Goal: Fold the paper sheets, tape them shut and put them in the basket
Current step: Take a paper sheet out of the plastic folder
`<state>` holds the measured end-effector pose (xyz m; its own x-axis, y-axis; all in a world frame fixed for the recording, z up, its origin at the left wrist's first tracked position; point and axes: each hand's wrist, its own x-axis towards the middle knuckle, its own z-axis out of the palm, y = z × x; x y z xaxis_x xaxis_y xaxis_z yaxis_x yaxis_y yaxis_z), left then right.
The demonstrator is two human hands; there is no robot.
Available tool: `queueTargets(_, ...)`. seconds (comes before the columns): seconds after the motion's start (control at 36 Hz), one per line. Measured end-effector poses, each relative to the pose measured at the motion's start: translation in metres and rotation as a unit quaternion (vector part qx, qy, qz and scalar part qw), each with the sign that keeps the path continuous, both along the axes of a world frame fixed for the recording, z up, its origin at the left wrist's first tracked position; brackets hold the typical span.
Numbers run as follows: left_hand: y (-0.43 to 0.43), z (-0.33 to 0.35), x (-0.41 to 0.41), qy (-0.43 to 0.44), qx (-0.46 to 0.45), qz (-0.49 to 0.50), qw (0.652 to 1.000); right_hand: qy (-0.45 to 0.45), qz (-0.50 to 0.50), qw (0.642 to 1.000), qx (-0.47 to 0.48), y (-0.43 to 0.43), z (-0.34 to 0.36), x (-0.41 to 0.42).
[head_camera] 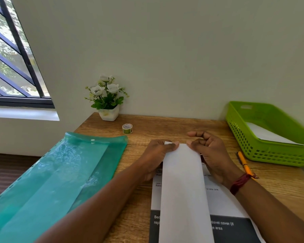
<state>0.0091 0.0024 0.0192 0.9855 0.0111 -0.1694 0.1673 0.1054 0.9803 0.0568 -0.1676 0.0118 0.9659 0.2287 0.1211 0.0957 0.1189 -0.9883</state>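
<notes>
1. A wooden worktop (165, 127) with a visible brown grain is set against a plain pale wall.
2. A translucent teal plastic folder (60, 172), glossy and wrinkled, with punched holes along its left edge, is laid on the worktop's left side and overhangs it.
3. A lime-green plastic basket (253, 151), rectangular with perforated walls, is placed at the far right; a flat white sheet (268, 134) is seen lying inside it.
4. A printed sheet (223, 202), white with a dark band of white lettering, is spread flat at the near edge.
5. A folded paper (182, 190), a long, narrow, smooth white strip, is held over the printed sheet in the middle of the worktop.
6. The strip's far left corner is pinched by the left grip (156, 155), thumb on top.
7. The far right corner is pinched by the right grip (211, 155), with its fingers curled; a red thread band (239, 183) is worn at the wrist.
8. A white square pot of white flowers (106, 97) is stood by the wall.
9. A slim orange pen (243, 162) is laid just beside the basket.
10. A small round tape roll (127, 128) is set near the pot.
</notes>
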Motion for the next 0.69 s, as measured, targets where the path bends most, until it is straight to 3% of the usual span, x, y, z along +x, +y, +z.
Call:
queueTargets(0.14, 0.002, 0.001, -0.001, 0.014, -0.019, 0.062, 0.998, 0.058, 0.022, 0.998, -0.018, -0.012, 0.006, 0.003)
queueTargets(0.25, 0.007, 0.006, 0.001, 0.022, -0.057, 0.11, 0.992, 0.126, 0.133, 0.982, -0.041, -0.019, 0.01, -0.001)
queueTargets(0.39, 0.015, 0.007, 0.006, 0.035, -0.093, 0.172, 0.98, 0.204, 0.273, 0.938, -0.065, -0.017, 0.009, -0.01)
queueTargets(0.56, 0.025, 0.007, 0.006, 0.003, -0.125, 0.254, 0.959, 0.22, 0.357, 0.905, -0.074, -0.017, 0.012, -0.013)
queueTargets(0.69, 0.03, 0.012, 0.006, -0.033, -0.12, 0.316, 0.941, 0.203, 0.339, 0.915, -0.077, -0.023, 0.02, -0.014)
